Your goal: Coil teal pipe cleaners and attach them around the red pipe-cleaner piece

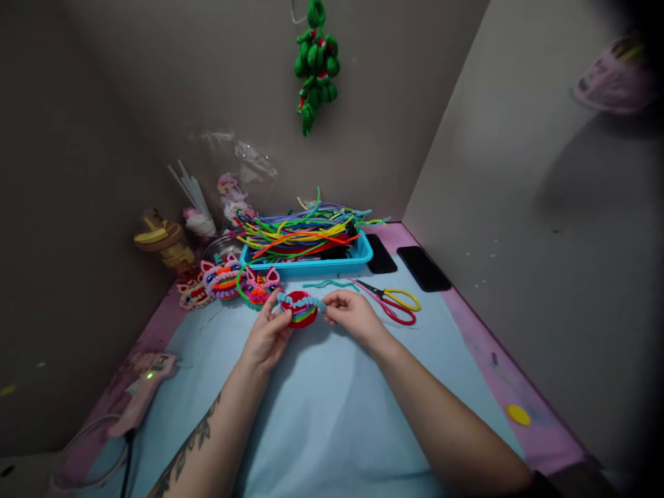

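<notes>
My left hand [270, 333] is closed on the left side of a round red disc [306, 321] with rainbow stripes across its face. Along the disc's upper part lies a coiled light-blue pipe cleaner [306, 302]. Its right end is pinched between the thumb and fingers of my right hand [350, 315]. Just behind my left hand sits a colourful pipe-cleaner unicorn face [261, 285] with pink ears. Beyond my right hand lie open scissors [397, 304] with one red and one yellow handle, and a teal pipe cleaner [329, 284].
A blue tray [311, 265] heaped with pipe cleaners [301, 232] stands at the back. Two black phones [424, 268] lie to its right. At left rests a pink glue gun [145, 394] with a lit green light and a cord. Another purple-and-orange face [224, 278] sits back left.
</notes>
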